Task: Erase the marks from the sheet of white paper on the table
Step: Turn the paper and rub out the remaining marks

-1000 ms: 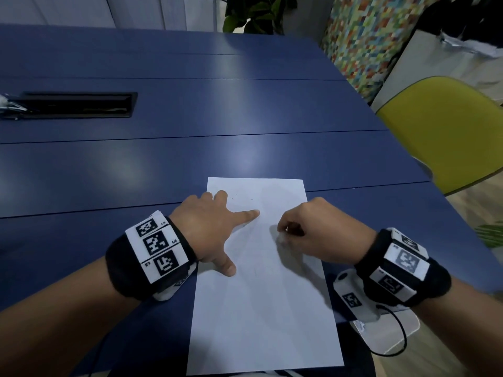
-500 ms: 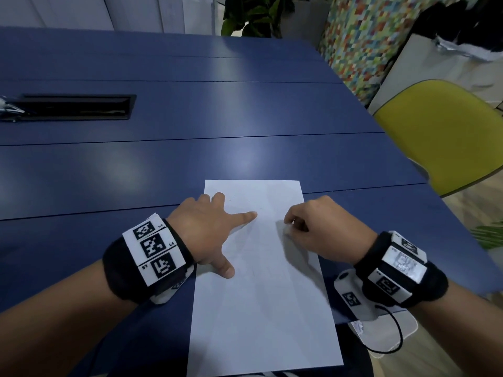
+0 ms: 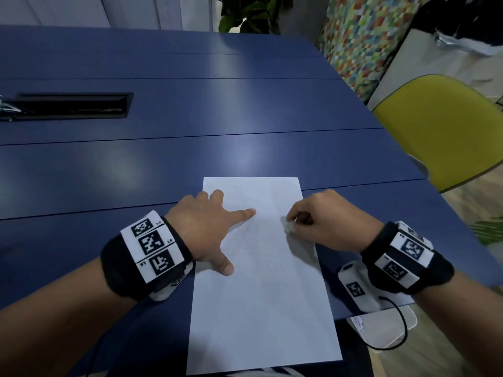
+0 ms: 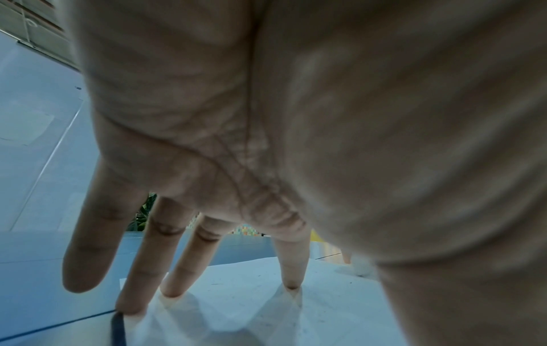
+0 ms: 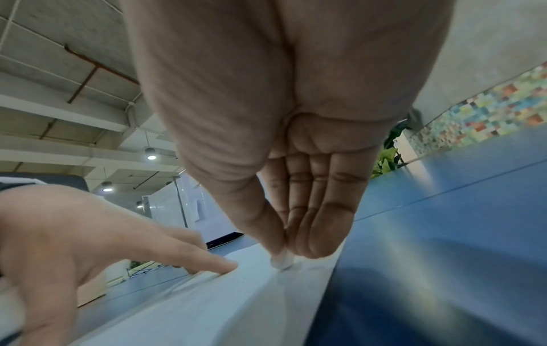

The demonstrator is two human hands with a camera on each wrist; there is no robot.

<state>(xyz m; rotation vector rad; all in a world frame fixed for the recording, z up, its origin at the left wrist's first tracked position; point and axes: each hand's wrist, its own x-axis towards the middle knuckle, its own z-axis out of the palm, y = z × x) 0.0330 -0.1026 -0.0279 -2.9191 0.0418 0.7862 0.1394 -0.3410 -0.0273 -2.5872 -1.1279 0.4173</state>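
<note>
A white sheet of paper [image 3: 261,289] lies lengthwise on the blue table [image 3: 190,110], its near end at the table's front edge. Faint pencil marks [image 3: 246,198] show near its far end. My left hand [image 3: 215,229] lies spread on the sheet's left side, with straight fingertips [image 4: 291,284] and thumb pressing it flat. My right hand [image 3: 313,221] pinches a small white eraser [image 3: 288,227] between thumb and fingers. The eraser [image 5: 281,259] touches the paper [image 5: 207,304] near its right edge, beside the left hand [image 5: 89,234].
A black recessed cable slot [image 3: 70,106] sits far left in the table. A yellow chair [image 3: 441,126] stands at the right edge. A plant [image 3: 250,14] and a mosaic-patterned wall [image 3: 362,36] lie behind. A white device with a cable [image 3: 381,319] lies near my right wrist.
My right hand with the eraser has shifted a little to the right and back along the sheet in a rubbing stroke. The left hand stays pressed on the paper.
</note>
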